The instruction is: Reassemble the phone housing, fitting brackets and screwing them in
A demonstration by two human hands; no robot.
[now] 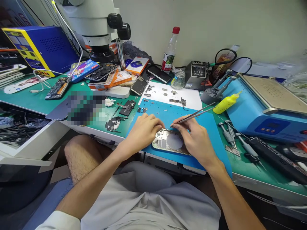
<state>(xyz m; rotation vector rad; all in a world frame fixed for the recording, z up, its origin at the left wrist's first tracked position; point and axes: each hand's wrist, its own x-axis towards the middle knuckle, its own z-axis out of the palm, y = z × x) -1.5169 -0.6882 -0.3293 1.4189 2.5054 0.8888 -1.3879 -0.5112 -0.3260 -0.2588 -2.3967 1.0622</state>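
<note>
Lying flat near the front edge of the blue mat (211,126), the phone frame (165,142) sits right by both hands. To do this bit well, keep the frame pressed flat, make soft, small moves, and look where each fingertip goes. Its long side runs left to right, with the right end a little nearer. The end with the small holes points left; the other end hides under the right hand (195,135). That hand holds the tweezers (185,118), which stick out up and to the right, and its fingertips come close together by the frame's far edge. The left hand (145,129) is curled up narrow at that same edge; I can't tell if it pinches it. Farther back, small parts (177,101) lie on white paper (193,98), and a bottle (168,60) with a red cap stands behind them.
</note>
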